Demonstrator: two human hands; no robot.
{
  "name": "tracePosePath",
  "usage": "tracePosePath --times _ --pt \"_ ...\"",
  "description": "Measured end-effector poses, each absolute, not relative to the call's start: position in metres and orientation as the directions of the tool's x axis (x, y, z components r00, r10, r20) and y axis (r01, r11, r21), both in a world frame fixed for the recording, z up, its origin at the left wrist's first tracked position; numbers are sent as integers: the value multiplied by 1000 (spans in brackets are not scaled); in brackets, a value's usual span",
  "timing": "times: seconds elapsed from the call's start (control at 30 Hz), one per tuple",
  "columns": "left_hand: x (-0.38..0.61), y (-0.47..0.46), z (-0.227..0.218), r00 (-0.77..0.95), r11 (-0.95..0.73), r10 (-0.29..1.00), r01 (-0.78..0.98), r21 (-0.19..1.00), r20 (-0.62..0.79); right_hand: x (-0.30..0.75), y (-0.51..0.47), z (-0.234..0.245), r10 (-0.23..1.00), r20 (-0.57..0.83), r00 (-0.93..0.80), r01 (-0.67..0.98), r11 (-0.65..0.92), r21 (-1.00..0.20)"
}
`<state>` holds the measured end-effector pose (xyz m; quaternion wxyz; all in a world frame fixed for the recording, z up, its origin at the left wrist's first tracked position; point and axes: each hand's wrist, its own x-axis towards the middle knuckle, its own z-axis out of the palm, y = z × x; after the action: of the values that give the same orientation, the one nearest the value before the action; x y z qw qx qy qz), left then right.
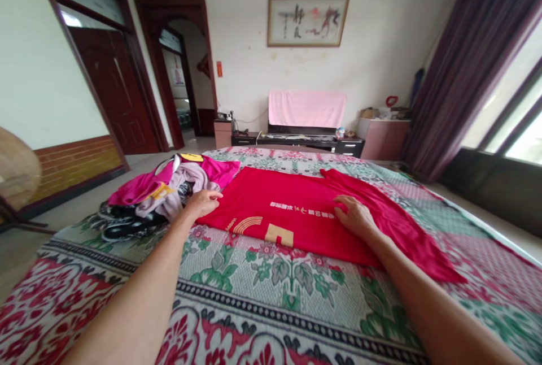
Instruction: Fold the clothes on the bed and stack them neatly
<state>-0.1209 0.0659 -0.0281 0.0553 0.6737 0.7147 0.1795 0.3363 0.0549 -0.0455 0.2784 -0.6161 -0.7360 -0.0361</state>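
A red T-shirt [305, 190] with white characters and a gold print lies spread, folded lengthwise, on the patterned bed cover. At its left end my left hand [205, 204] is closed, thumb and fingers together on the edge of the cloth. My right hand [355, 215] rests on the shirt's right half, its fingers bent but apart, touching the fabric near the printed characters. Beyond that hand, a loose, wrinkled part of the red cloth stretches to the right. Just left of my left hand is a heap of clothes [161, 190] in pink, pale lilac, and black-and-white.
The floral bed cover [292, 280] extends under everything. Past its far edge stands a low black cabinet [296, 142], with a pink cloth [307, 108] draped over something above it. A dark curtain [457, 65] hangs at the right; a brown door [112, 91] is at the left.
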Motion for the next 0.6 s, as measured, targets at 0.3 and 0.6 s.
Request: tracePosePath --times 0.3,0.6 --pt "-117 68 -36 -64 32 970 990 137 235 318 44 -37 834 332 -441 665 552 -502" --pt "-117 68 -34 -106 66 965 984 168 240 311 44 -34 852 251 -459 656 515 -551"
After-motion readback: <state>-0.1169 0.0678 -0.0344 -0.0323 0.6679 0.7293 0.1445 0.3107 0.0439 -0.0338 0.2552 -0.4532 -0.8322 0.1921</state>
